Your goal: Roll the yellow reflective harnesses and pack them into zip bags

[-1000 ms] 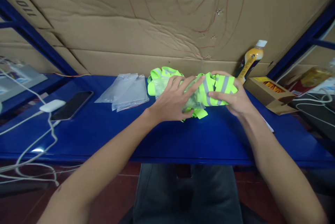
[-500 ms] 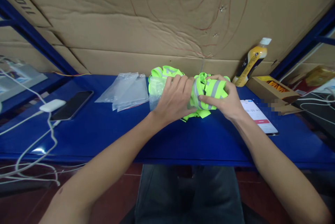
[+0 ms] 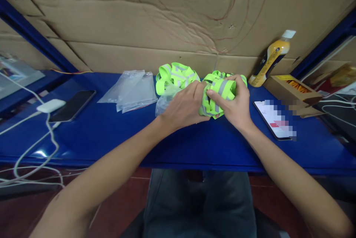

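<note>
Head view. My two hands meet over the blue table (image 3: 194, 149), near its back edge. My right hand (image 3: 237, 102) is closed around the right side of a yellow-green strap bundle (image 3: 219, 91) with grey bands, its thumb across the near face and its fingers behind; this grip presumably keeps the folded loops from springing apart. My left hand (image 3: 185, 105) is curled, back upward, over the bundle's left end and gathers a crumpled clear bag (image 3: 164, 102), part of which shows beside the wrist. The likely reason for the opposed grips is that one steadies the film while the other bears on the straps; how far the film reaches around them is hidden by my fingers.

A second strap bundle (image 3: 175, 75) lies just behind my left hand, its loops loose. To its left, flat clear bags (image 3: 136, 91) overlap in a fanned stack, an arrangement that leaves their edges easy to pick up. Farther left rests a dark phone (image 3: 73, 106); to the right, a lit phone (image 3: 274, 119) lies apart from my forearm. The bottle (image 3: 271, 61) and open carton (image 3: 290, 87) stand toward the back right, probably to spare elbow room.
</note>
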Demonstrator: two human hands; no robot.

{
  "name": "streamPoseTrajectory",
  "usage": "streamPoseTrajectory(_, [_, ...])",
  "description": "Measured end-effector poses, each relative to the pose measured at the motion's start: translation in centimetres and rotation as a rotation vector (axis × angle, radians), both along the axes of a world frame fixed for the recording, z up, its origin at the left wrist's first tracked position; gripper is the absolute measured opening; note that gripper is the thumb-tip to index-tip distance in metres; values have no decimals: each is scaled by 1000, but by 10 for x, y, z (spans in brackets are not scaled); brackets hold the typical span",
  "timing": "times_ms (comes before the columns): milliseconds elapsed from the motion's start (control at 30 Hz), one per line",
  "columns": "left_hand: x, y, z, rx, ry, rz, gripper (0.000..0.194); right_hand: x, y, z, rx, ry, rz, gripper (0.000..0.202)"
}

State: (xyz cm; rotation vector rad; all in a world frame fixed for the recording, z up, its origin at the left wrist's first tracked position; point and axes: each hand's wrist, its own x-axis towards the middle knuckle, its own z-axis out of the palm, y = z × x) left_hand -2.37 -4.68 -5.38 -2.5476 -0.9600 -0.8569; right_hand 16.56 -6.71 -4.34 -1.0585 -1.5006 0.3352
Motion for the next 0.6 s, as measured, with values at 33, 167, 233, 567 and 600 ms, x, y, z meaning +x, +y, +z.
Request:
streamPoseTrajectory(33, [2,-1,-1,8,0,21,89,-2,0,-1,28,17,-45,57])
streamPoseTrajectory(167, [5,-2,-1,2,26,50,82,-3,4,-5,64,79,-93,50])
streamPoseTrajectory(233, [4,-3,2,7,90,10,81,-3,9,-7,43,116,-83,50])
streamPoseTrajectory(567, [6,-4,11,-90,17,122,103,-23,-1,-17,24,67,-34,39])
streamPoseTrajectory(600, [2,-2,11,-109,-32,107,107,-19,-2,-13,14,20,30,38])
